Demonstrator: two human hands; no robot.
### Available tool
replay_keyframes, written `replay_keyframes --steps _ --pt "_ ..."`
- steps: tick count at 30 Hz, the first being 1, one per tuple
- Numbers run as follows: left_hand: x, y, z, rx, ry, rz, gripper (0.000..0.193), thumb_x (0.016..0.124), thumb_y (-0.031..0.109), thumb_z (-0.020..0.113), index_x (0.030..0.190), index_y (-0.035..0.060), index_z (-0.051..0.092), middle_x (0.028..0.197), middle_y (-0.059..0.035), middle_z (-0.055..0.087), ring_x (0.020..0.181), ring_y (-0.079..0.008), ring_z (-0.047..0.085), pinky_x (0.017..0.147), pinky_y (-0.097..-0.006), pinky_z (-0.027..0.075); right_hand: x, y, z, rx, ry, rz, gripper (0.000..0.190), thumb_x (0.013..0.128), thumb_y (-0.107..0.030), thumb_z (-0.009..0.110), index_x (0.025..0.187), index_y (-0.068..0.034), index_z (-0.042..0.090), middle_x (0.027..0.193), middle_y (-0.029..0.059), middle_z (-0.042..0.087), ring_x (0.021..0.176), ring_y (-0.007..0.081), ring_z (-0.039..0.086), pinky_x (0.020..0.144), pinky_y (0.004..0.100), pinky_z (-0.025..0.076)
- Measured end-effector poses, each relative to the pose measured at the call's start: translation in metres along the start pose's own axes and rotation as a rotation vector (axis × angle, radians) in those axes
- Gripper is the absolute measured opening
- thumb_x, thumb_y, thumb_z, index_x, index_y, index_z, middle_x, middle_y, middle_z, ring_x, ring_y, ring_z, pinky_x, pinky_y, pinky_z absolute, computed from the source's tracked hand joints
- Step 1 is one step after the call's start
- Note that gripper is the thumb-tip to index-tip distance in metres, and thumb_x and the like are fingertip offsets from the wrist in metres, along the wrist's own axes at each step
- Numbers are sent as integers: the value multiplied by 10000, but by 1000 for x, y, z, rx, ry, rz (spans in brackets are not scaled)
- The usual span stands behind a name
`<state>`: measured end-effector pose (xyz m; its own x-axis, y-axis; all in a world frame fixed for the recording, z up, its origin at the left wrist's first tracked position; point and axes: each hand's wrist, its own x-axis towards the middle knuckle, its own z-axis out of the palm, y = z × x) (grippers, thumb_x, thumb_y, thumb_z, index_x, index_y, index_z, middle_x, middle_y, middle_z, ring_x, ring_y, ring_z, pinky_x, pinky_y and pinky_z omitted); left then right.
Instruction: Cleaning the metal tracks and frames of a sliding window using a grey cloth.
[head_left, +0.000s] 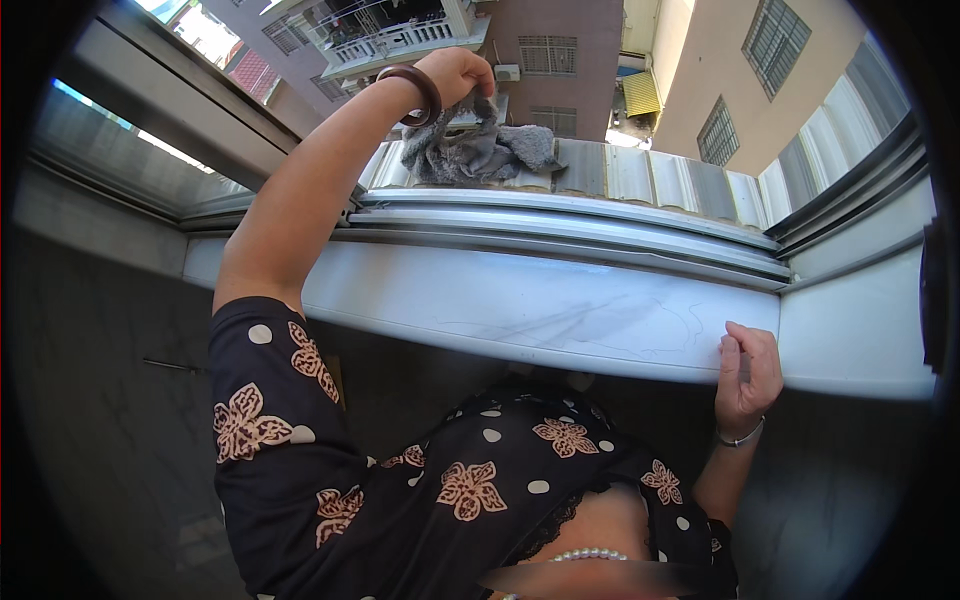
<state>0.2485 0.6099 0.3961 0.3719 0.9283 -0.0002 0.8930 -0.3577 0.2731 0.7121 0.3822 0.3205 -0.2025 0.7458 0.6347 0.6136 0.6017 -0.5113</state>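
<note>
Beyond the window track, my left hand (456, 75) grips the upper part of a rumpled grey fluffy cloth (469, 154). The cloth hangs and bunches over a ribbed metal ledge outside, its right end spread on the ribs. My left wrist bears a dark brown bangle (427, 94). At the right, my right hand (750, 367) is by the front edge of the white marbled windowsill (525, 300), its fingers loosely curled and nothing visible in them. Thin curved lines, either hairs or veining, show on the sill to its left.
Metal sliding tracks (570, 225) run between the sill and the outer ribbed ledge (630, 176). A window frame (187, 82) stands at the left beside my arm, another frame (855, 191) at the right. Buildings with barred windows lie outside and below.
</note>
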Motion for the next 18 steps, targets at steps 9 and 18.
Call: replay_keyframes --steps 9,18 --pt "20 -12 -7 -160 36 1 229 904 33 537 979 66 750 900 -61 738 868 -158 667 842 -295 511 128 -65 41 73 -313 -180 117 887 -126 714 953 -30 701 818 97 670 714 226 673 642 313 517" --pt "28 -5 7 -19 159 -134 295 896 84 584 1138 141 742 1004 -138 743 1007 -291 693 950 -359 510 206 -34 187 -455 -874 -127 364 939 -378 621 1134 -85 714 1127 120 678 1076 288 654 920 403 537"
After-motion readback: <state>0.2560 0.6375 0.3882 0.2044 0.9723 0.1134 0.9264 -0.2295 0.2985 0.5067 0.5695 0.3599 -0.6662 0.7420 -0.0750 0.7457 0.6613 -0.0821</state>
